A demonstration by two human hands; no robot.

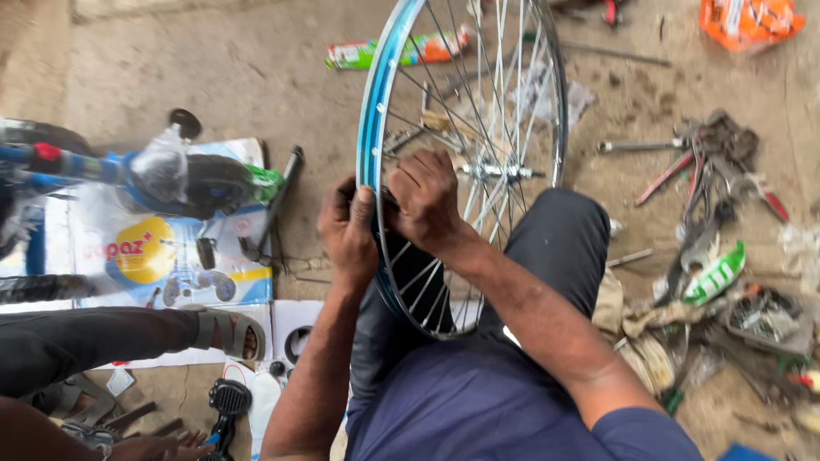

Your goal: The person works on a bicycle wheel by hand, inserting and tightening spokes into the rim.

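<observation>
Both hands clamp the blue-rimmed, silver-spoked bicycle wheel (465, 154): the left hand (348, 229) curls its grip tight round the rim, the right hand (427, 201) closed on it just beside.

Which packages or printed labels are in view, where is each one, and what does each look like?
Flattened carton: on the floor at left, white and blue with a yellow circle.
Tube-shaped pack: on the floor beyond the wheel rim, green, white and orange.
Orange bag: top right corner, crumpled plastic.
Green and white wrapper: at right among the tools.
</observation>
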